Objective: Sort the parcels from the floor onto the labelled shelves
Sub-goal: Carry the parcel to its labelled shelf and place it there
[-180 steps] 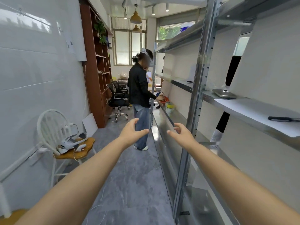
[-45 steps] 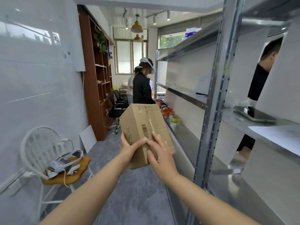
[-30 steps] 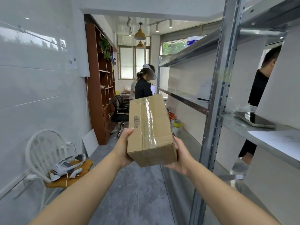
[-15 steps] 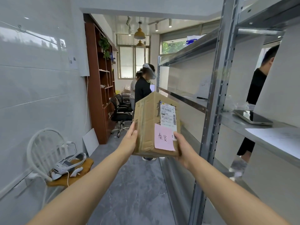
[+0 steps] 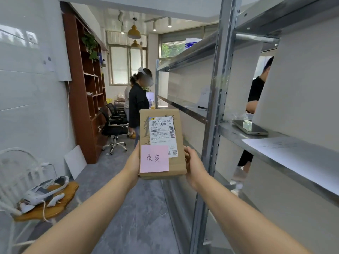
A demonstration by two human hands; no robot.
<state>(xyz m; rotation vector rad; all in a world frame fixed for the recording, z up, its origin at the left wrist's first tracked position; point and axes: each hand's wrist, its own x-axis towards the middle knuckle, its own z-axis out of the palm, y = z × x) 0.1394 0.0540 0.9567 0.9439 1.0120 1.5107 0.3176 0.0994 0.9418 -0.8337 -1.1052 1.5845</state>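
A phone (image 5: 250, 127) lies on the metal shelf (image 5: 275, 143). A cardboard parcel (image 5: 161, 143) stands upright, clamped between the left hand (image 5: 133, 165) and right hand (image 5: 194, 165).

One parcel (image 5: 162, 143), two hands, two labels, one phone (image 5: 250, 127).

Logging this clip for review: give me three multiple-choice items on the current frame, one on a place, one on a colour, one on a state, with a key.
1. Where does the phone lie?
A. on the chair
B. on the metal shelf
C. on the floor

2. What colour is the handwritten note on the parcel?
A. pink
B. yellow
C. green

3. How is the parcel held?
A. in one hand
B. between both hands
C. resting on a shelf

Key:
1 B, it rests on the shelf at right.
2 A, the square is pink.
3 B, left hand and right hand clasp its sides.
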